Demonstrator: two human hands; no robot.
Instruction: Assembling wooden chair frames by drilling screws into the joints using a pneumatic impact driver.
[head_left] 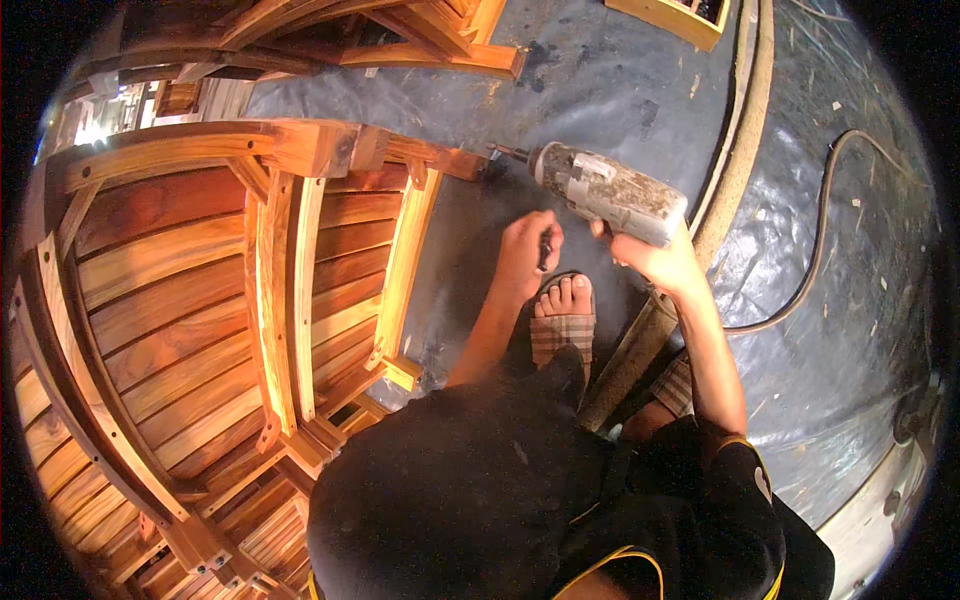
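Observation:
My right hand (640, 250) is wrapped round the handle of a worn grey power drill (610, 188), which points left. The drill's tip is close to the end of a wooden leg (462, 163) on a slatted wooden chair (270, 270) that lies tipped over at my left; whether they touch I cannot tell. Just below the drill, my left hand (525, 250) is closed round a small dark piece (545, 250), too small to name. That hand stays apart from the chair.
More wooden furniture (440, 45) stands at the far left. A shallow wooden box (680, 20) sits at the far edge. Long poles (735, 150) and a hose (825, 200) lie on the dark sheet-covered floor at the right. My foot (563, 305) is below my hands.

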